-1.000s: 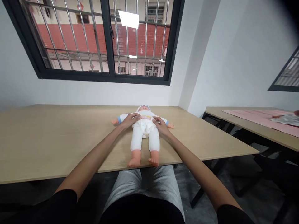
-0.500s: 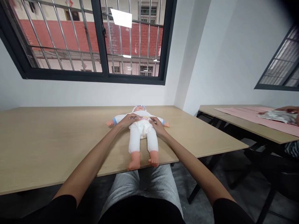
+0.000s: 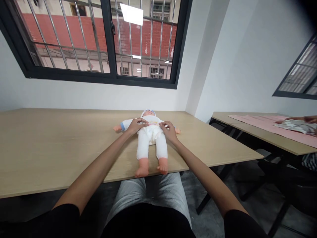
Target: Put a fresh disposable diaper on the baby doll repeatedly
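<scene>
A baby doll (image 3: 142, 148) lies on its back on the table, feet toward me at the near edge, in a white top with blue cuffs and a patterned cap. Around its hips is a white diaper (image 3: 153, 132) with a coloured strip along the waist. At one side of that waistband, my left hand (image 3: 137, 125) has its fingers curled and pinched on the diaper's edge. On the opposite side my right hand (image 3: 169, 130) grips the waistband between bent fingers and thumb. The fingertips are small in view and partly hidden against the white cloth.
The wooden table (image 3: 61, 142) reaches the wall under a barred window (image 3: 114, 77). To the right, another table carries a pink mat (image 3: 262, 124) and a whitish cloth (image 3: 298, 126), with another person's hand (image 3: 303, 119) over it. A dark chair (image 3: 289, 181) stands below.
Both hands stay at the doll's waist, with their fingers more raised and arched now. The view has shifted slightly. The other person's hand has moved left across the cloth.
</scene>
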The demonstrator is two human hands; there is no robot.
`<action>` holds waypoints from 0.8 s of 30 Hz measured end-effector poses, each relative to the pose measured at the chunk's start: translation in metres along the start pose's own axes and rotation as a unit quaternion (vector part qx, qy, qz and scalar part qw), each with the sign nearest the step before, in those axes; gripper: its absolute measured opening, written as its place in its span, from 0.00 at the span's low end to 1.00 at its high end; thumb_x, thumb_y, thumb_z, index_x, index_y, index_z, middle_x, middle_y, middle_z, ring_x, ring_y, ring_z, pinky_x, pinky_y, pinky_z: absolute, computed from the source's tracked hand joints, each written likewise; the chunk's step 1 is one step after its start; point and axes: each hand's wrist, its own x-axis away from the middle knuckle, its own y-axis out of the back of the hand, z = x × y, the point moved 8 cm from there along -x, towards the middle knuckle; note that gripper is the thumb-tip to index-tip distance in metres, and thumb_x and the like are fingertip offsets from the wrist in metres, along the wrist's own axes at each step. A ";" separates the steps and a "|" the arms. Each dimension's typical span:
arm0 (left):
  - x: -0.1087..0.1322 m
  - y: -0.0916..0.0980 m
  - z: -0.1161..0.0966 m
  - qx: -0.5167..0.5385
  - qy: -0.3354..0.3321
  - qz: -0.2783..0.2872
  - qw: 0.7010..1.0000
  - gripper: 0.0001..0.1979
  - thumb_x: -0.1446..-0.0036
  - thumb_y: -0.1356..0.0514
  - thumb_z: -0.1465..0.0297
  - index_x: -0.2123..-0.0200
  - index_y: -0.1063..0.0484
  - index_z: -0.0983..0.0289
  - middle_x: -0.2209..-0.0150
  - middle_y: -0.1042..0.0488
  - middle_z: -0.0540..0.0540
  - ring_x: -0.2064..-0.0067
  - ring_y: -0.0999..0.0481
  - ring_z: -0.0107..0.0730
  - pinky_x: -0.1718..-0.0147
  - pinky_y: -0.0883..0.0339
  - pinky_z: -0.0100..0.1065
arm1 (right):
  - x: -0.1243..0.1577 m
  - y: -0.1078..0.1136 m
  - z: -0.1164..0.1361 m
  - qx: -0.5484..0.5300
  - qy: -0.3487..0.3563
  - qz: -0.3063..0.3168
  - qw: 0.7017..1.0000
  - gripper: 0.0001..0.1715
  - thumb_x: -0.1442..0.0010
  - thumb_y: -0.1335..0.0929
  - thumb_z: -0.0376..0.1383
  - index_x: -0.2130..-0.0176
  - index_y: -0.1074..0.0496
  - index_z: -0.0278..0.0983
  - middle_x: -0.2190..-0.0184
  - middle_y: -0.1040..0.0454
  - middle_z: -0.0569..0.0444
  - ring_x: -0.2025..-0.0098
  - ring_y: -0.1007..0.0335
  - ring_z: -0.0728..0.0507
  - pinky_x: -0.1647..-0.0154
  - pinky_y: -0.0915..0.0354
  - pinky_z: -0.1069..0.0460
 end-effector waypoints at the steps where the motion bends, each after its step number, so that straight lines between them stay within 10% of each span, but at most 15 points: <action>1: 0.000 0.000 0.000 0.004 -0.004 0.000 1.000 0.15 0.58 0.35 0.59 0.71 0.24 0.64 0.64 0.23 0.57 0.58 0.27 0.41 0.54 0.37 0.40 | 0.000 -0.001 0.002 -0.001 0.005 0.009 1.000 0.11 0.43 0.36 0.40 0.65 0.27 0.38 0.61 0.28 0.50 0.56 0.34 0.44 0.58 0.37 0.50; 16: -0.006 0.001 0.014 0.005 0.005 0.018 1.000 0.19 0.59 0.33 0.57 0.67 0.23 0.63 0.60 0.23 0.57 0.54 0.28 0.41 0.54 0.36 0.37 | 0.001 -0.009 0.002 -0.017 -0.004 0.057 0.998 0.17 0.41 0.38 0.42 0.57 0.26 0.40 0.57 0.29 0.51 0.54 0.34 0.44 0.55 0.38 0.50; 24: -0.005 0.005 0.017 0.036 0.028 -0.018 0.999 0.20 0.55 0.37 0.53 0.67 0.24 0.65 0.60 0.23 0.59 0.56 0.27 0.41 0.57 0.36 0.37 | -0.007 0.006 -0.039 0.000 -0.087 -0.028 0.996 0.18 0.43 0.40 0.43 0.60 0.29 0.36 0.58 0.26 0.48 0.56 0.33 0.43 0.53 0.38 0.49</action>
